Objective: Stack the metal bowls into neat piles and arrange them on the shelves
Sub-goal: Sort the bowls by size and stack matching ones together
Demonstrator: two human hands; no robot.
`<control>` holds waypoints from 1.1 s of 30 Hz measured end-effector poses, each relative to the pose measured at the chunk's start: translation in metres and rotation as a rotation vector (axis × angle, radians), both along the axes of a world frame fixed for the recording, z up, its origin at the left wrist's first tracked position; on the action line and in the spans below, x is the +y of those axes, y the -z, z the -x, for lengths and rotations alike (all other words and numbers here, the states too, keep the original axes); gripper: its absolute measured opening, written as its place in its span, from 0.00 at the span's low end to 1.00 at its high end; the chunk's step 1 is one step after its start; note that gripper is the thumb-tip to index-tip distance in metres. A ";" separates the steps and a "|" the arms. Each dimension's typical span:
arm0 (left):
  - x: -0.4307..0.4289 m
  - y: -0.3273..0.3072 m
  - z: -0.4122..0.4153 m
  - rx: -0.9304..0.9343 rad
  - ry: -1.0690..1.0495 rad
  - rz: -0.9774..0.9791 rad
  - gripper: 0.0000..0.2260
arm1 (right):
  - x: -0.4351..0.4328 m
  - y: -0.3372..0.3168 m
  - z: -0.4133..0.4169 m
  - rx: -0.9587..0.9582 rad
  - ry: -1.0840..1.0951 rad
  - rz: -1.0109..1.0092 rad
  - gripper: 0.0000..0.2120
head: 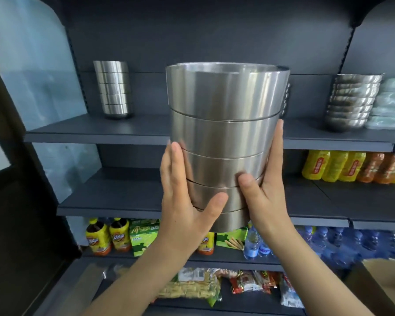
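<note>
I hold a tall pile of several nested metal bowls (224,133) up in front of the dark shelf unit, at the height of the top shelf (96,133). My left hand (185,201) presses on the pile's lower left side and my right hand (265,188) on its lower right, thumbs across the front. A smaller pile of metal bowls (114,87) stands at the left of the top shelf. Another pile with rounded rims (354,101) stands at its right. A further pile is mostly hidden behind the held one.
Pale green packets (390,103) lie at the far right of the top shelf. The second shelf (114,201) carries yellow and orange bottles (351,166) at its right. Lower shelves hold drink bottles, green boxes, water bottles and snack bags. A cardboard box (383,283) is at bottom right.
</note>
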State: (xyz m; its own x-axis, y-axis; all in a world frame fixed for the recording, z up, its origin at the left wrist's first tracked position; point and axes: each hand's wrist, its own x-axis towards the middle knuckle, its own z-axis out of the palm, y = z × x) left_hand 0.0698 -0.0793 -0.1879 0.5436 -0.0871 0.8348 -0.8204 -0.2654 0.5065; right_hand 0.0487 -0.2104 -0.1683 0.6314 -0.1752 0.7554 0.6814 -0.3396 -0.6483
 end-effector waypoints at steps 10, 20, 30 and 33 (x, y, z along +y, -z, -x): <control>0.035 0.102 -0.036 0.189 0.135 -0.013 0.36 | 0.036 0.096 -0.026 0.146 0.083 -0.007 0.40; -0.015 0.210 -0.120 0.270 0.222 -0.081 0.36 | -0.014 0.208 -0.098 0.208 0.182 -0.046 0.39; -0.118 0.257 -0.226 0.255 0.347 -0.096 0.36 | -0.114 0.261 -0.195 0.121 0.257 -0.089 0.40; -0.149 0.260 -0.254 0.235 0.357 -0.077 0.36 | -0.142 0.263 -0.220 0.106 0.282 -0.092 0.39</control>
State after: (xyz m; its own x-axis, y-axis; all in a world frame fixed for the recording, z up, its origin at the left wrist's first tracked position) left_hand 0.3234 -0.2285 -0.4474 0.6422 -0.3615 0.6759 -0.7327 -0.0304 0.6799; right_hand 0.2690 -0.3519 -0.4315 0.6225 -0.4191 0.6610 0.4955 -0.4427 -0.7473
